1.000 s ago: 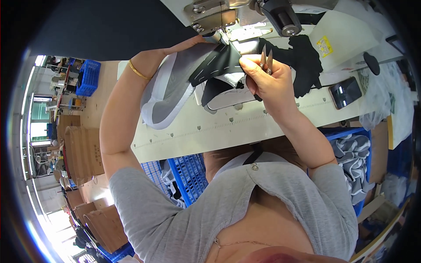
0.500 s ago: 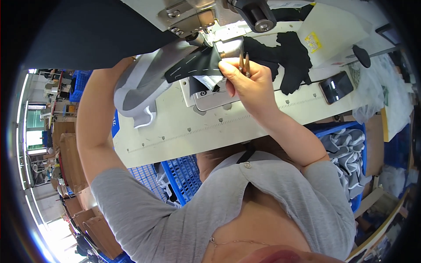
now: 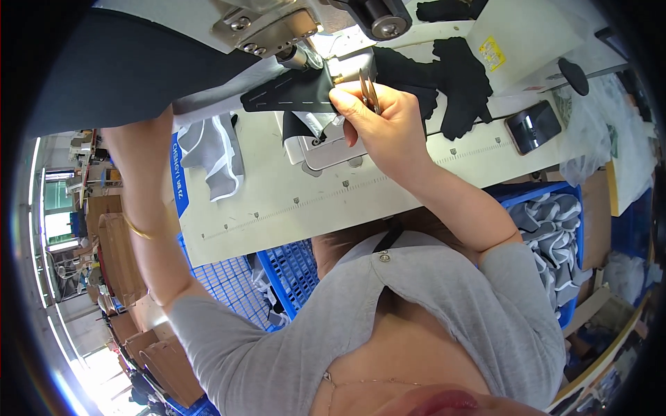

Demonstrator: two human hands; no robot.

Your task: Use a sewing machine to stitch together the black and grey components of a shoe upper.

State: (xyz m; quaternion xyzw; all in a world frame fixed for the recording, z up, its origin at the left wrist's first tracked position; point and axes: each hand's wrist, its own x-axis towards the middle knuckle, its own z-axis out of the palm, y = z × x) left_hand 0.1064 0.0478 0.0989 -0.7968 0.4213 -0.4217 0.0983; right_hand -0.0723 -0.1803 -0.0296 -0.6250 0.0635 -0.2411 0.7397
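My right hand (image 3: 385, 121) pinches the edge of a black fabric piece (image 3: 295, 95) with light stitch marks, just below the sewing machine's presser area (image 3: 305, 55). A pair of thread snips (image 3: 370, 92) sticks up between its fingers. White and black material hangs under the pinched edge. My left hand is hidden behind a large dark panel (image 3: 132, 69) at the upper left; only its forearm (image 3: 149, 187) and wrist show. A strip of grey-white fabric (image 3: 222, 97) runs from beside that wrist toward the black piece.
A grey and white fabric piece (image 3: 211, 156) lies on the table (image 3: 277, 225) at left. Black fabric pieces (image 3: 461, 90) and a phone (image 3: 533, 127) lie at right. Below the table are a blue basket (image 3: 288, 277) and a blue bin (image 3: 576, 243) of grey-white pieces.
My left arm has moved left and further behind the dark panel, drawing the grey-white fabric with it and uncovering the piece on the table. My right hand has shifted slightly left with the black fabric.
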